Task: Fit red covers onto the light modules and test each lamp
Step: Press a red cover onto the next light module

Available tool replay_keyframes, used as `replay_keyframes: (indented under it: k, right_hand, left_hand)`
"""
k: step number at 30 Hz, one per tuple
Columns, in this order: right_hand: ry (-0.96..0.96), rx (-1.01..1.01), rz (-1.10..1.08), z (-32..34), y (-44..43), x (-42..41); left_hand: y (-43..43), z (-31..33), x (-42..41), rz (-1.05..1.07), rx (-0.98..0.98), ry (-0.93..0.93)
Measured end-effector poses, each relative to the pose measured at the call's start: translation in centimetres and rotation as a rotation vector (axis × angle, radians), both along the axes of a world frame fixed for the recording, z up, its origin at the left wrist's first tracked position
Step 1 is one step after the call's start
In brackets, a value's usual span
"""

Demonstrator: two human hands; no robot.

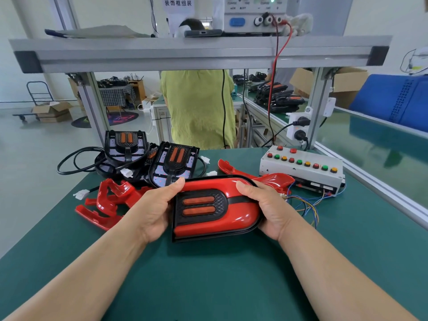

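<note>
Lamp (pixel 215 208) gripped between left hand (pixel 154 210); right hand (pixel 266 209).

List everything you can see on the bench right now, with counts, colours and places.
covered lamp: one, red cover on black module, centre, between both grips.
bare light modules: two plainly seen, black with orange strips, back left.
loose red covers: at least two, red, left of lamp and behind it right.
button box: one, grey, red, green, yellow buttons, right.
coloured wires: one bundle, blue and yellow, beside box.
power supply: one, pale grey, top shelf.
mat: one, green, bench top.
left grip: one, holds lamp's left end.
right grip: one, holds lamp's right end.
</note>
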State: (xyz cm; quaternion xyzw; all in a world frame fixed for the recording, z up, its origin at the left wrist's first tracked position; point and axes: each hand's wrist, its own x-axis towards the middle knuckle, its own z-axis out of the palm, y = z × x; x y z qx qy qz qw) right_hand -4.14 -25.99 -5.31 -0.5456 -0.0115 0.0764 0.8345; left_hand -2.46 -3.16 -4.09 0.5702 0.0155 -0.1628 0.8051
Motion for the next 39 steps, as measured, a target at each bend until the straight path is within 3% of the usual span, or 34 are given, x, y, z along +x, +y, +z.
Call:
replay_keyframes:
  k: [39]
  right_hand:
    - [-0.113,-0.026,-0.068,0.11,0.63,-0.18]
  left_hand:
    - [-0.25,0.51,-0.09,0.141,0.023,-0.037]
